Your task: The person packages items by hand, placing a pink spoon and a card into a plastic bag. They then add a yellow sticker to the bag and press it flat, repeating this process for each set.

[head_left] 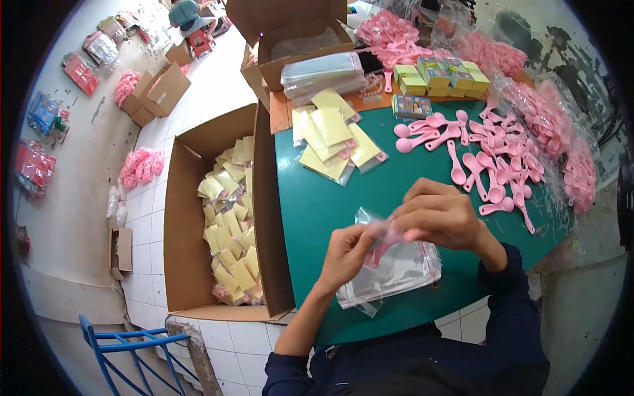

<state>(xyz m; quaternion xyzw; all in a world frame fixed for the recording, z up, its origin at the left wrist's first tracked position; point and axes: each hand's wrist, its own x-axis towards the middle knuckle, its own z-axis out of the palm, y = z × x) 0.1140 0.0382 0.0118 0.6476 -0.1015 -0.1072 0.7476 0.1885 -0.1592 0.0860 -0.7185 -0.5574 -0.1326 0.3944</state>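
Item: clear bag [368, 218], held over the bag stack [396, 274] on the green tabletop [317, 198]. Left hand [349, 254] and right hand [439, 214]: both grips pinch it. Pink spoons [489, 158] lie at 1 o'clock.

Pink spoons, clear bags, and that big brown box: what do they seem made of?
Pink spoons: probably moulded plastic, one even colour, smooth with a slight sheen. Clear bags: thin plastic film, see-through, crinkled, with glare. Big brown box: cardboard by its look, matte brown, with folded flaps.
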